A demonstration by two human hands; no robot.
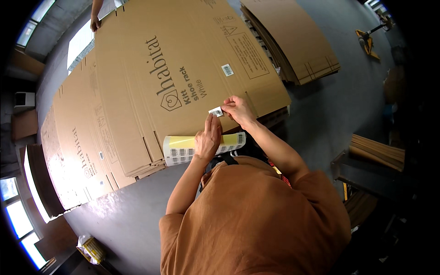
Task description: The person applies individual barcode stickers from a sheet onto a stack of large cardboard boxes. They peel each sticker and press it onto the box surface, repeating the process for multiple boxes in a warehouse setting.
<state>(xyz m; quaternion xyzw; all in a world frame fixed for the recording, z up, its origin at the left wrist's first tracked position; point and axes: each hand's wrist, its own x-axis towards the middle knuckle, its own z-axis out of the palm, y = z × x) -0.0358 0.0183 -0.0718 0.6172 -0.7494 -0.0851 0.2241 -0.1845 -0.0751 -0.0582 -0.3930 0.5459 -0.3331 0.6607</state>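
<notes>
The work in hand appears to be labelling flattened cartons, and on the top brown carton [128, 68] it looks partly done. A white barcode label [227, 69] already lies flat on that carton, near the printed panel toward its right side. A second one, the small white label [215, 112], is right at the fingers over the carton's near edge; whether any of it is stuck down cannot be told from this angle. The right hand [237, 111] pinches this label's right edge between thumb and forefinger, a narrow grip. The left hand [208, 137] has its fingertips together at the label's lower edge, while its palm lies over the label sheet [176, 159]; whether it grips the sheet or only covers it cannot be told. The sheet, at the near edge of the carton, shows a bare yellow upper band, which suggests some labels are used, with rows of barcodes remaining below. To the left, a lower carton [80, 110] also bears a white label [101, 156]. Seating the pinched label flat seems to be what is left here. Another person's hand [95, 24] touches the top carton's far left corner.
</notes>
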